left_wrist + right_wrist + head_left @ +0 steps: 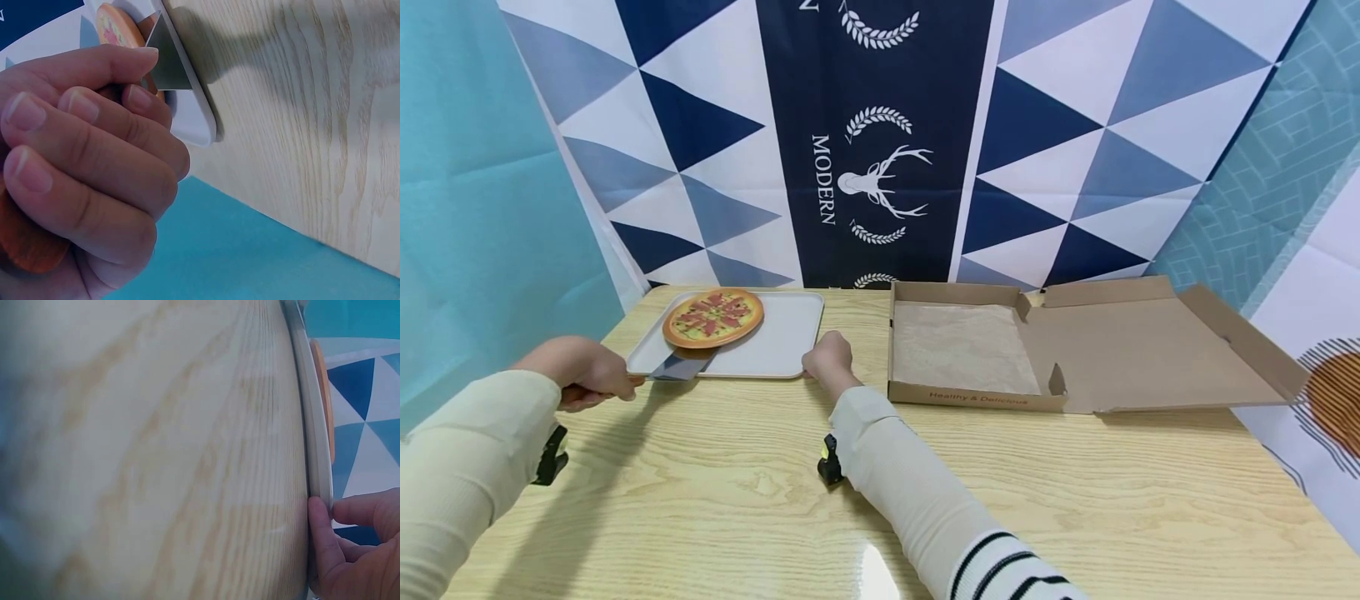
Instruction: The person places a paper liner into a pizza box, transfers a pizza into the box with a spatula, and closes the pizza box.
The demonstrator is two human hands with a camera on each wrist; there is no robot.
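My left hand [586,371] grips the wooden handle [31,240] of a pizza server at the left. Its flat metal blade [679,367] crosses the near rim of a white tray [787,333] and reaches under the front edge of a round pizza [713,318]. The pizza has an orange-brown crust and red and yellow topping, and sits over the tray's left part. At the tray's near right corner, my right hand [831,358] pinches the rim, as the right wrist view shows with thumb and finger [325,540] on either side of it.
An open cardboard pizza box [973,398] stands right of the tray, lined with paper [962,346]. Its lid [1150,350] lies folded out to the right. The wooden table [760,500] ends at a patterned cloth [880,150] behind.
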